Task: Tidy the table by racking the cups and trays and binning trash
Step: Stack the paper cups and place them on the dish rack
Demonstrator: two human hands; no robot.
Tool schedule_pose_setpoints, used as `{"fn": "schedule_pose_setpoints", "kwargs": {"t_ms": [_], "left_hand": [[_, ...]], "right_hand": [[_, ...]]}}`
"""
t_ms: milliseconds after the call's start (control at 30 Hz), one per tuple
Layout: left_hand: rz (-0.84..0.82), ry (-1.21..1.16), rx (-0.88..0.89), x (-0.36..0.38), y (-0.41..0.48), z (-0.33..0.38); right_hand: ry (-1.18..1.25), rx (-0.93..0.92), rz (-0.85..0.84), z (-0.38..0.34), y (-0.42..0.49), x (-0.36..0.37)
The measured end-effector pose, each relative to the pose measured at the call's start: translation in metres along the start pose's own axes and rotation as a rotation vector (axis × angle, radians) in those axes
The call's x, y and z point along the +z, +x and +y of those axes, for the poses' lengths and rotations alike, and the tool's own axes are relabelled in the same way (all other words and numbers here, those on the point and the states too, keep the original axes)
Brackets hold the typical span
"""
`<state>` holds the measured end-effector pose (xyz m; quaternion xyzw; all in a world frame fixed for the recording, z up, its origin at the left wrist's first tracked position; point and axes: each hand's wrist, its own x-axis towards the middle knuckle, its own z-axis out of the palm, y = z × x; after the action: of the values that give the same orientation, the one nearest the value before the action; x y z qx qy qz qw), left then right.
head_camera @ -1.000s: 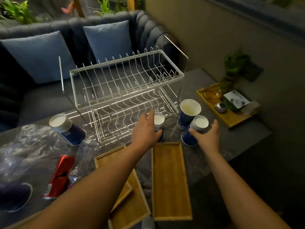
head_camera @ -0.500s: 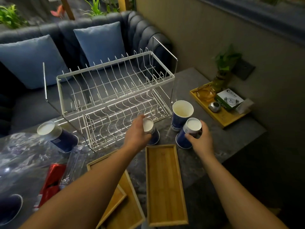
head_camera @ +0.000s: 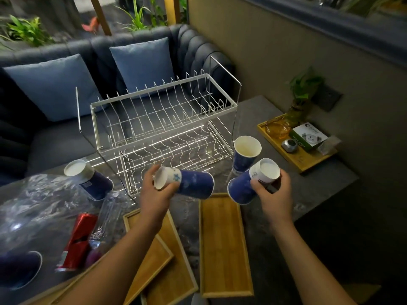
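Note:
My left hand point(head_camera: 157, 198) grips a blue paper cup point(head_camera: 193, 183) by its base, tipped on its side above the table. My right hand point(head_camera: 274, 195) holds a second blue cup point(head_camera: 244, 187), also tilted, its white base up. A third cup point(head_camera: 246, 154) stands upright beside the white two-tier wire rack point(head_camera: 163, 119), whose tiers hold nothing. Another cup point(head_camera: 88, 179) lies upturned at the rack's left. Wooden trays point(head_camera: 222, 243) point(head_camera: 167, 267) lie flat in front of me. A crushed red can point(head_camera: 77, 241) rests by clear plastic wrap point(head_camera: 37, 208).
A dark cup point(head_camera: 19, 269) sits at the near left edge. A wooden tray point(head_camera: 297, 155) at the far right carries an amber ashtray, a box and a small plant. A blue sofa with cushions point(head_camera: 141, 62) stands behind the table; a wall runs along the right.
Both hands closed on cups and lifted them off the table, tipping them sideways. The left hand went from reaching to holding its cup.

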<state>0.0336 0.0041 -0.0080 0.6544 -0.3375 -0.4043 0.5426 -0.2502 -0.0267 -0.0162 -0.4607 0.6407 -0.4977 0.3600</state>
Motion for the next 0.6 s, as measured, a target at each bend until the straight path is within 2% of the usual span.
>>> {"fn": "schedule_pose_setpoints", "kwargs": {"t_ms": [100, 200, 300, 367, 467, 600], "left_hand": [[-0.003, -0.274, -0.219, -0.027, -0.015, -0.016], [0.016, -0.416, -0.351, -0.048, -0.03, -0.028], [0.039, -0.477, -0.398, -0.061, -0.042, -0.035], [0.03, -0.494, -0.405, -0.067, -0.046, -0.037], [-0.002, -0.509, -0.398, -0.074, -0.051, -0.037], [-0.084, -0.522, -0.442, -0.084, -0.063, -0.04]], "right_hand": [[0.11, 0.058, -0.058, 0.003, -0.016, 0.003], [-0.001, 0.066, -0.211, 0.008, -0.027, 0.003], [-0.324, 0.03, -0.468, 0.008, -0.037, 0.007], [-0.51, -0.055, -0.577, 0.003, -0.048, 0.013], [-0.713, -0.214, -0.652, -0.01, -0.069, 0.024], [-0.764, -0.349, -0.725, -0.032, -0.091, 0.048]]}}
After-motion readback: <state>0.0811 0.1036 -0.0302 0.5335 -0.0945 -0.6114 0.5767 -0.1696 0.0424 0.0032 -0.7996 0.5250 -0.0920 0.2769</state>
